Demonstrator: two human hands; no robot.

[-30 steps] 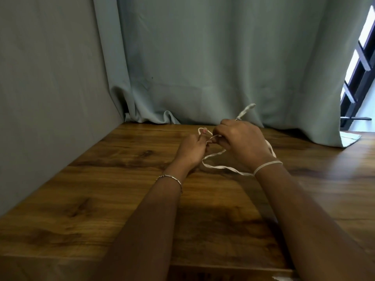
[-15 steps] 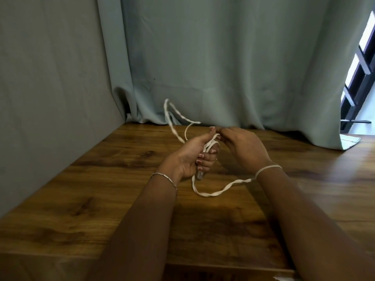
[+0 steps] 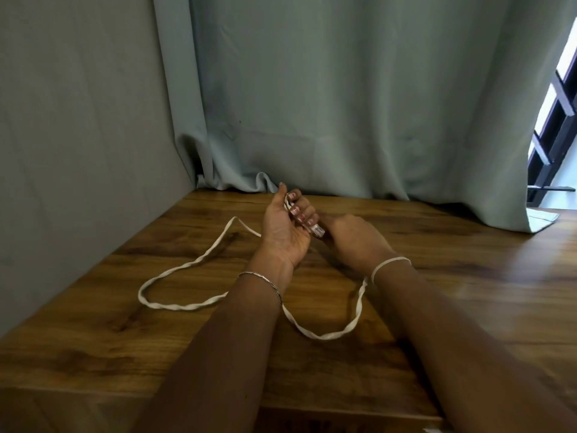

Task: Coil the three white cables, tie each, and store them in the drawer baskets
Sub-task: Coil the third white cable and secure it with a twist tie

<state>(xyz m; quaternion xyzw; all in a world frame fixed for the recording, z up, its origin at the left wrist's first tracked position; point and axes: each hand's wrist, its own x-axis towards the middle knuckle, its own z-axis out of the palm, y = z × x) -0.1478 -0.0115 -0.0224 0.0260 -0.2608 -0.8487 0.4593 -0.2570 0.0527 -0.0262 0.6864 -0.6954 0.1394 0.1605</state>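
White flat cable (image 3: 323,336): one end is in the left hand (image 3: 287,226), the rest is slack on the wooden table (image 3: 468,276). It makes one wide loop out to the left, passes under the left forearm, then makes a nearer loop that rises toward the right wrist.

Left hand is palm up, its fingers curled round the cable, with the plug (image 3: 318,231) poking out past the little finger. Right hand (image 3: 356,242) is just beside it, back toward me and fingers hidden, so I cannot tell whether it holds anything.

Judgement: coiling of this cable has barely begun, with almost the whole length uncoiled.

Risks:
- The flat cable shows twists along both loops, and these could wind into the coil and make it spring apart.
- The run trapped under the forearm may snag when pulled.
- A loose grip could let the plug slide out.

A white band (image 3: 390,264) sits on the right wrist, possibly the tie. The left wrist carries a thin bracelet (image 3: 262,278).

Far side: grey-green curtain (image 3: 343,104) pooling on the table edge. Left: plain wall (image 3: 78,120). Far right: dark window grille (image 3: 559,120). I see no other cables, drawer or baskets.
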